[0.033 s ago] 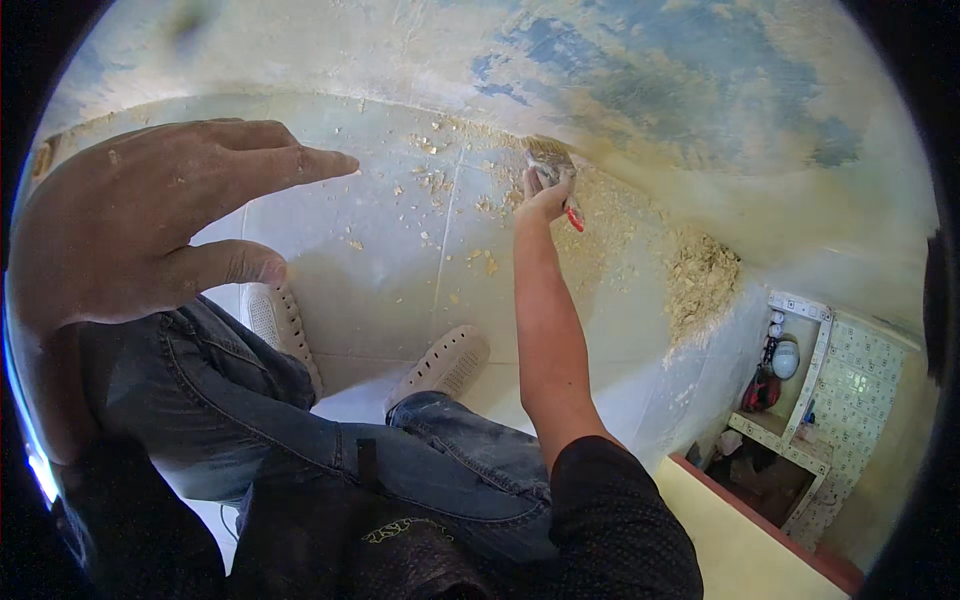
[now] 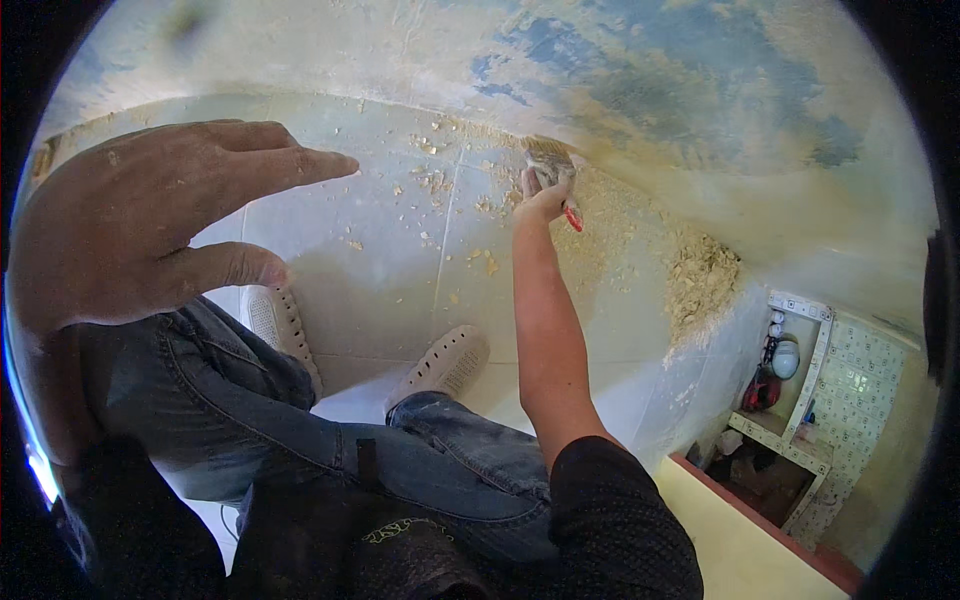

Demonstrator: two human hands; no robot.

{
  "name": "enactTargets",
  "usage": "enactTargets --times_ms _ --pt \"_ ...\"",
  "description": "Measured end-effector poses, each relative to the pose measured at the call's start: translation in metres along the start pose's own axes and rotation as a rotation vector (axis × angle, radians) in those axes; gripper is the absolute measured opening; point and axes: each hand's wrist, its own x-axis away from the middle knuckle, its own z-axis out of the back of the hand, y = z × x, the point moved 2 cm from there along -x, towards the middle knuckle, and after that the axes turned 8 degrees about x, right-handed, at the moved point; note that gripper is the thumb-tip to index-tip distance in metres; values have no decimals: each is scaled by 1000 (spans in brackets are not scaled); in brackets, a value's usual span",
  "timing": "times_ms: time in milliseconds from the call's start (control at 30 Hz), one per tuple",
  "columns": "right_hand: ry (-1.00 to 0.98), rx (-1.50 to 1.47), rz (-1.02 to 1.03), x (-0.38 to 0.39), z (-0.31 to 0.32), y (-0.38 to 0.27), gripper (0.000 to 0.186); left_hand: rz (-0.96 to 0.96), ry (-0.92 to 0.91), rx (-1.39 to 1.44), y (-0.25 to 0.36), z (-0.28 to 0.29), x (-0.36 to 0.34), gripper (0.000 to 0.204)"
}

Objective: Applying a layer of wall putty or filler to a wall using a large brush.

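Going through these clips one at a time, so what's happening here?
The right hand holds a brush, its bristles near where the tiled floor meets the wall. The left hand is raised and open, holding nothing visible. Yellowish flakes lie scattered across the floor, with a larger heap to the right of the brush.

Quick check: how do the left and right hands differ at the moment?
The left hand shows nothing in its grasp, its thumb apart from the fingers; the right hand grips a paintbrush. The left hand looks much larger in the picture, while the right hand looks small, reaching out near the foot of the wall. Both hands are bare, without gloves.
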Motion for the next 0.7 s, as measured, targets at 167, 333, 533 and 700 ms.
enactTargets --times_ms 167,333,533,700 --pt "74 -13 -7 5 0 -19 57 -326 339 34 -19 -20 -15 85" --pt "287 23 -40 31 -9 -35 60 -323 338 38 -16 -21 -13 84" --pt "253 -183 -131 18 -14 -36 56 -360 332 39 -10 -19 -20 83" --pt "174 -179 -31 14 -27 -51 58 -363 315 27 -13 -16 -24 82"
